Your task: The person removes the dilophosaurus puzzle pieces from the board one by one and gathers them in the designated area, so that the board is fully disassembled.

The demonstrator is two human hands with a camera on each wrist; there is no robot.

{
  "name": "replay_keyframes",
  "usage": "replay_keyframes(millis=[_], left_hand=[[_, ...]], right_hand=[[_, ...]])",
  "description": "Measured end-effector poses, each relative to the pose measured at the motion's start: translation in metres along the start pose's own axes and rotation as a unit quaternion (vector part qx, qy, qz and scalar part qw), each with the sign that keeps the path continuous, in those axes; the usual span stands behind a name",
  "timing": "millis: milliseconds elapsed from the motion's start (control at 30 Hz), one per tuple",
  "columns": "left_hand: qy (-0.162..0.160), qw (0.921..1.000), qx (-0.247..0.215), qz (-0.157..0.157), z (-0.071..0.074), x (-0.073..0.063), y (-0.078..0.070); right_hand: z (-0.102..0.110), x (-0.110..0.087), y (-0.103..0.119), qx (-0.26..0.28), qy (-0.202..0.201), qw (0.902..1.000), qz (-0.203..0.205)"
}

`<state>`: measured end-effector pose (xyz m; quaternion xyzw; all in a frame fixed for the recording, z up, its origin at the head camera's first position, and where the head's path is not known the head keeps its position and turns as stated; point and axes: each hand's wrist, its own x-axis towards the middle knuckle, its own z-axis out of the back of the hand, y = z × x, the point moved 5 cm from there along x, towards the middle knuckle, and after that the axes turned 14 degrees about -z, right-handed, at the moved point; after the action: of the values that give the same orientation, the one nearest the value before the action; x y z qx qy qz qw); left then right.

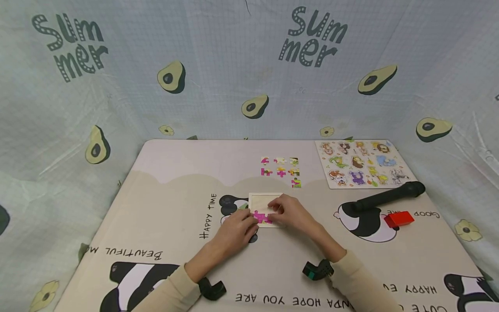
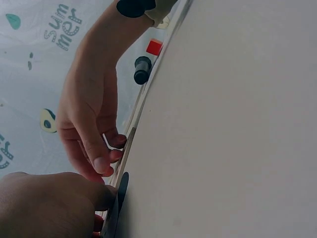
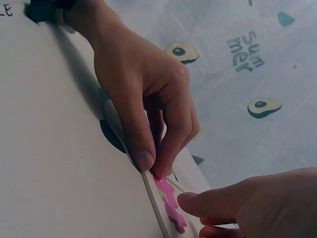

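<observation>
A small wooden puzzle frame (image 1: 265,197) lies in front of me, with joined pink puzzle pieces (image 1: 262,217) along its near side. My left hand (image 1: 235,226) grips the left near edge of the frame. In the right wrist view its thumb is outside the rim, and a fingertip is inside by the pink pieces (image 3: 170,206). My right hand (image 1: 290,211) reaches over the frame's right side, with bent fingers and the thumb beside the pieces. Whether a piece is between those fingertips is hidden. Several loose puzzle pieces (image 1: 281,172) lie beyond the frame.
An animal picture board (image 1: 356,167) lies at the back right. Nearer are a black microphone-shaped object (image 1: 386,197) and a red block (image 1: 399,219). Panda drawings and lettering mark the table (image 1: 171,208), and an avocado-print sheet (image 1: 214,56) hangs around it.
</observation>
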<state>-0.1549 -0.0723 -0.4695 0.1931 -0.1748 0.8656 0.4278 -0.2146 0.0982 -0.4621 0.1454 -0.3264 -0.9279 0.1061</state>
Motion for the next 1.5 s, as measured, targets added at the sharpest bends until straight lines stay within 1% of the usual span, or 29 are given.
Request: replay_keyframes(millis=[300,767,1067,1267,1500], left_hand=[[0.015,0.9998,-0.008,0.011,-0.0014,0.0007,0.001],[0.013,0.9999,-0.006,0.007,-0.0009,0.0009,0.001],[0.01,0.9999,-0.004,0.004,-0.0017,0.0012,0.0014],[0.003,1.0,-0.003,0.001,-0.0011,0.0009,0.0014],[-0.001,1.0,-0.003,0.0,-0.0005,0.001,0.0011]], right_hand=[[-0.0044,-0.0038,0.002,-0.024,0.02,0.9993,0.019],[-0.0087,-0.0036,0.0029,-0.049,0.026,0.9982,0.021],[-0.0094,-0.0024,0.0008,-0.028,0.025,0.9992,0.016],[-0.0089,-0.002,0.0019,-0.001,0.031,0.9992,0.027],[-0.0084,-0.0017,0.0015,0.002,0.026,0.9991,0.032]])
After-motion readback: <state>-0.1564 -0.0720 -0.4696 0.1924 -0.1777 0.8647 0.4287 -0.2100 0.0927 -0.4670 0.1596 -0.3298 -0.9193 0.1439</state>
